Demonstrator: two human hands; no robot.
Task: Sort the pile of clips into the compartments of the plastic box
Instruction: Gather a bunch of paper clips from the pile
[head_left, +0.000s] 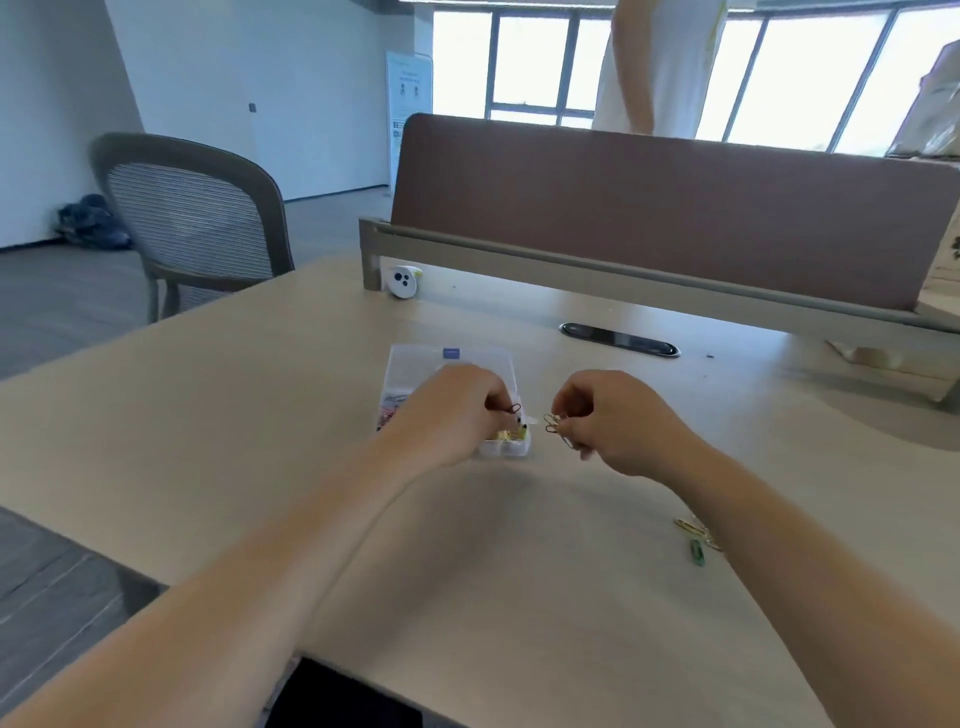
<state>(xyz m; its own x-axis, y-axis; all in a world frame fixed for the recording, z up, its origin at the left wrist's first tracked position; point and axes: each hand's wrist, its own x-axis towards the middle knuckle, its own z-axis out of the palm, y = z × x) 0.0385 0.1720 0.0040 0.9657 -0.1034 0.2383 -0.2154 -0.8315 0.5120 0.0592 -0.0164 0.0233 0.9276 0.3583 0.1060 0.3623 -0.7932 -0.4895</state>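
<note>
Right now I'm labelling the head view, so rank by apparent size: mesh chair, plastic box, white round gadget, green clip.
1. mesh chair
2. plastic box, partly hidden by the left hand
3. white round gadget
4. green clip, smallest though nearer

Left hand (457, 410) pinching dark clip (515, 408) over plastic box (415, 364); right hand (613, 421) with gold clips (551, 425).

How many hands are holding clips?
2. The left hand pinches a dark clip over the box; the right hand pinches gold clips beside it.
</note>
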